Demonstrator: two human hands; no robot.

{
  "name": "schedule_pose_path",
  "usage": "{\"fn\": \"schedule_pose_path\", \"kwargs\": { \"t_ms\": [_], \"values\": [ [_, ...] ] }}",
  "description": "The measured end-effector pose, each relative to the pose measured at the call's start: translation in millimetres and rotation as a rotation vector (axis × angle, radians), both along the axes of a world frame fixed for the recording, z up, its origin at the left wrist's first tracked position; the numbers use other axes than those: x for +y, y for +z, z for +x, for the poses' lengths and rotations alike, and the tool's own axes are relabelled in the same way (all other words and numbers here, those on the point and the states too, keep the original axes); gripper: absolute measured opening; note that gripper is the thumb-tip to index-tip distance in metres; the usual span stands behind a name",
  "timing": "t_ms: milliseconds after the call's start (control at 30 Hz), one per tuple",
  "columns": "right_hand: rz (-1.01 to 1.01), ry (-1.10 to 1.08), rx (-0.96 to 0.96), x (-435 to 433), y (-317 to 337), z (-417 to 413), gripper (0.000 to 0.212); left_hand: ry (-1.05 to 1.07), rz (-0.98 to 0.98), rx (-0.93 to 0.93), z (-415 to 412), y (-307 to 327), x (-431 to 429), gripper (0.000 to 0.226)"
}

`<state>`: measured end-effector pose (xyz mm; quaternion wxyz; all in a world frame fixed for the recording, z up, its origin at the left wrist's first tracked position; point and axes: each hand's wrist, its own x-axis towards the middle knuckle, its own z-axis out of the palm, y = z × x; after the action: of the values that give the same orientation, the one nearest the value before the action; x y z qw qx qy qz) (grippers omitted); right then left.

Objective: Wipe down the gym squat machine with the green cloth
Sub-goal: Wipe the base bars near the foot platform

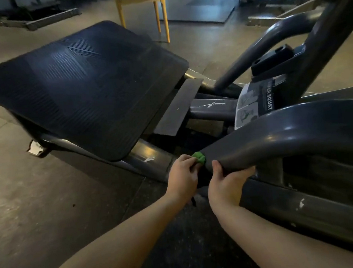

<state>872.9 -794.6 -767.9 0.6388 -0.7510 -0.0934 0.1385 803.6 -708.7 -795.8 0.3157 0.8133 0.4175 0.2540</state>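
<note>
My left hand point(182, 174) pinches the cloth point(199, 158), fingers curled round a tight green wad pressed to the machine point(297, 124) at the blunt end of its grey arm point(246, 149); my right hand point(224, 181) clasps that same end just beside it, thumb on top, fingers wrapped beneath. Risks, as I judge them: bunched so small, the cloth offers little face, so strokes may skip stretches of the arm; it could slip from my pinch into the dark gap below; my knuckles may scrape the lower rail point(316, 209), where paint has flaked to white. The ribbed black footplate point(83, 88) sits tilted, well apart from both hands; whether it is wiped I cannot tell. Surface: worn concrete floor point(28, 198); a speckled dark mat point(179, 239) under my forearms. Room: dim gym; a yellow-legged chair point(140, 7) beyond the footplate; other frames at the far edge, blurred.
</note>
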Motion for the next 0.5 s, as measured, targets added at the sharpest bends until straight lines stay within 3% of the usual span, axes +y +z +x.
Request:
{"fn": "schedule_pose_path", "kwargs": {
  "t_ms": [333, 500],
  "values": [
    [0.036, -0.001, 0.091, 1.4, 5.3, 0.1, 0.095, 0.192, -0.143, 0.045, 1.3, -33.0, 25.0, 0.025],
    [0.028, 0.023, 0.063, -1.0, 7.0, -0.9, 0.095, 0.144, -0.077, -0.043, -2.9, -22.2, -3.5, 0.027]
  ]
}}
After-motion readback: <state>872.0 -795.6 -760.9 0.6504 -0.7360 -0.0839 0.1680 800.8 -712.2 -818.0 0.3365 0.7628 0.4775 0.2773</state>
